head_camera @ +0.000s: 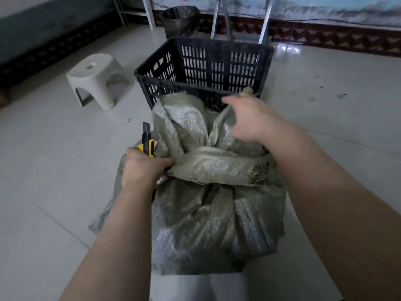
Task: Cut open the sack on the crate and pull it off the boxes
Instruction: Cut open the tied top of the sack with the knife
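A grey-green woven sack (214, 218) lies bunched in front of me, its upper part leaning against the near wall of a black slotted crate (204, 66). My left hand (143, 168) is closed around a yellow and black utility knife (148, 142), blade pointing up, and also pinches a fold of the sack at its left side. My right hand (251, 120), blurred, grips the sack's upper right flap near the crate's rim. Frayed threads hang from a cut edge at the right. The boxes are hidden under the sack.
A white plastic stool (97, 79) stands on the tiled floor to the left of the crate. Behind the crate are a bin lined with a dark bag (181, 20) and metal frame legs (265, 20) against the wall. Dark marks dot the floor at right.
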